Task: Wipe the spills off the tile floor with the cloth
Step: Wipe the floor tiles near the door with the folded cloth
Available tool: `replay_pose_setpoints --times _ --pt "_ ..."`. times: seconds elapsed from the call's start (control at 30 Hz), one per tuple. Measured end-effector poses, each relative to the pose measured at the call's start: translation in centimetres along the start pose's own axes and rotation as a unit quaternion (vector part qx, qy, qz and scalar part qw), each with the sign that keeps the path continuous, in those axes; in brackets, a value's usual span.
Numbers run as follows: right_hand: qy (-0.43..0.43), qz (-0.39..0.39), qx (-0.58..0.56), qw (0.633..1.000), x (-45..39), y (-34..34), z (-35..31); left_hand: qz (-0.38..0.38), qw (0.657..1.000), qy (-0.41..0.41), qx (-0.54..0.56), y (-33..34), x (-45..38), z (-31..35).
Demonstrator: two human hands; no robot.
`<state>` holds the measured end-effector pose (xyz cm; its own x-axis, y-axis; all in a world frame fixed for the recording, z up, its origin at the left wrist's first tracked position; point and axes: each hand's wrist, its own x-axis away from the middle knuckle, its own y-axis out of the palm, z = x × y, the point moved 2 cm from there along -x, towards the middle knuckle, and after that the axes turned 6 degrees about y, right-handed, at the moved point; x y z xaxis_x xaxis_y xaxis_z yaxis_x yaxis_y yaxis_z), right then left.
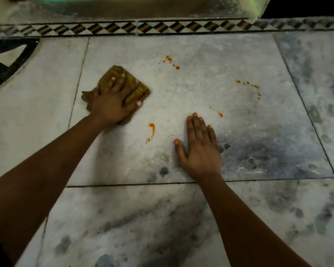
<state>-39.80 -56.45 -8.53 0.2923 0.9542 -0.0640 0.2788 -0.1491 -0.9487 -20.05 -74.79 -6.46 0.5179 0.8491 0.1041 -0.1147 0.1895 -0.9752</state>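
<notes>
A folded brown-yellow cloth (137, 87) lies on the grey marble tile floor (201, 83), left of the middle. My left hand (114, 101) presses down on it with spread fingers. My right hand (199, 149) rests flat on the bare tile, fingers straight. Orange spills dot the same tile: a curved streak (151, 131) between my hands, a row of drops (171, 61) beyond the cloth, a scattered arc (251, 86) at the right and one drop (220, 114) just past my right fingertips.
A patterned border strip (162, 27) of dark and light diamonds runs across the far edge of the floor, with a step or wall base behind it. A black inlay shape (6, 70) sits at the far left. Dark grout lines (143, 184) frame the tile.
</notes>
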Motion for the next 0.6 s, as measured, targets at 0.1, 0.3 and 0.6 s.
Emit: replay_pose_setpoints --times 0.1,0.3,0.6 --pt "-0.003 -0.004 0.001 1.0 -0.1 0.0 0.1 0.062 0.998 0.023 0.018 -1.1 3.2 -1.7" --pt "-0.018 -0.03 0.012 0.999 0.0 -0.1 0.2 0.061 0.997 -0.029 0.024 -3.1 -2.9 -0.2" --pt "0.151 0.084 0.003 0.985 1.7 -2.3 6.5 0.093 0.99 -0.092 0.059 -3.5 1.9 1.3"
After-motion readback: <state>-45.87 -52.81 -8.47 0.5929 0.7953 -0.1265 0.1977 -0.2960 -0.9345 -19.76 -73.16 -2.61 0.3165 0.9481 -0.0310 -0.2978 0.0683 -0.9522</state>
